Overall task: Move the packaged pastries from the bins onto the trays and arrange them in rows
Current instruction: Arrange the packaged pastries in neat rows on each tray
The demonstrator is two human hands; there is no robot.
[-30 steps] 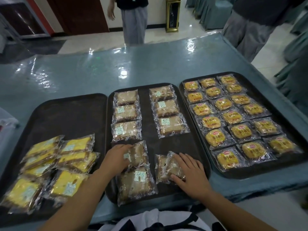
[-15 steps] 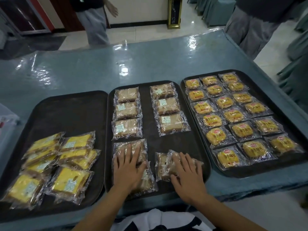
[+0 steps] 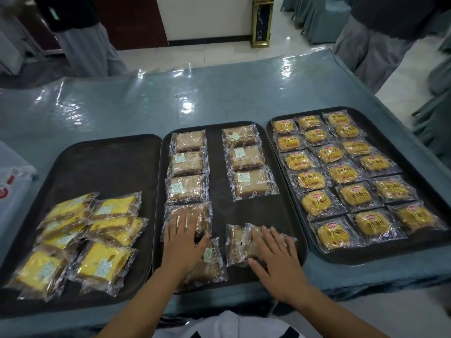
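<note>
Three black trays lie side by side on the table. On the middle tray, brown packaged pastries form two columns of three at the far half. My left hand lies flat with straight fingers on a fourth brown pastry in the left column; another pack lies just below it. My right hand presses flat on two overlapping brown pastries near the tray's front right.
The left tray holds a loose pile of yellow packaged cakes at its near end. The right tray is filled with rows of round yellow buns. A white bin sits at far left. People stand beyond the table.
My left hand has flattened out on the fourth left-column pastry and pushed it up under the column. My right hand stays on the two overlapping packs. A person behind walked left.
</note>
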